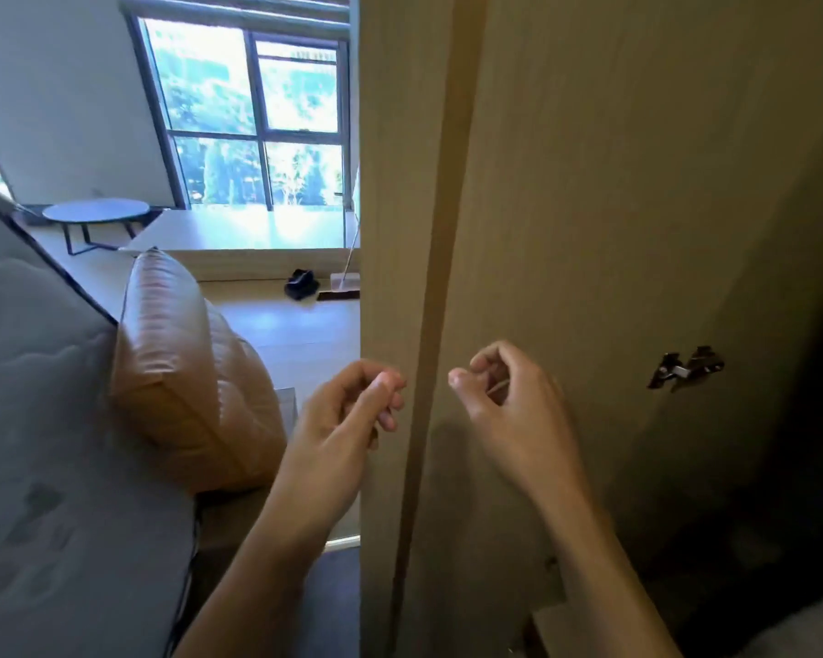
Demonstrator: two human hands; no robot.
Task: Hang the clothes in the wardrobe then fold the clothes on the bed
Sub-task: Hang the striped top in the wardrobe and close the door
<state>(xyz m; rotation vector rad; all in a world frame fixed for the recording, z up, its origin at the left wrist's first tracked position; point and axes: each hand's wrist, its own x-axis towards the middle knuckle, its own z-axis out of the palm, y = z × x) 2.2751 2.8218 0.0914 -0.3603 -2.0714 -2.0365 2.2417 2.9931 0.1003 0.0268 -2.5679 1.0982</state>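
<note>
The light wooden wardrobe (590, 206) fills the right half of the view, with a metal hinge (685, 370) on its panel and a dark interior at the far right. My left hand (352, 410) is raised beside the wardrobe's vertical front edge (390, 277), fingers curled with the thumb against them, and holds nothing I can see. My right hand (509, 401) hovers in front of the panel, fingers also curled with nothing visible in them. The grey mattress of the bed (44, 420) lies at the left. No clothes are in sight.
A brown leather cushion (186, 372) leans against the mattress. Beyond it are pale wooden floor, a small round dark table (96, 213), a low window platform (238, 230), a large window and a black object (301, 283) on the floor.
</note>
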